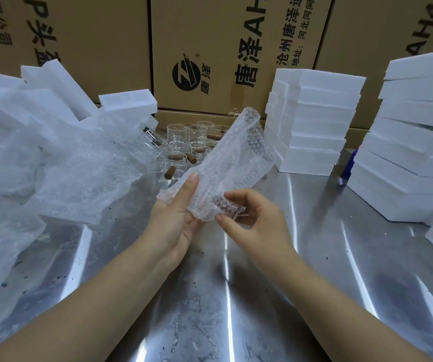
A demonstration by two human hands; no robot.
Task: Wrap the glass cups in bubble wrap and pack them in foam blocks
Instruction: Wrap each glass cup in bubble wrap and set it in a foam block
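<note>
As left hand [174,221] and right hand [260,218] pinch it, bubble wrap [236,158] slants upward.

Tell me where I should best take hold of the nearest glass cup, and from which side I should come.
Probably by its brown handle, reaching from the front: the handle sticks out toward you at the group's near edge, while other cups crowd behind the glass cup. First put down the bubble wrap.

A glossy scuffed metal table [236,296] carries clear glass cups [177,138], white matt foam blocks [312,126] and translucent plastic bubble wrap [233,163].
</note>
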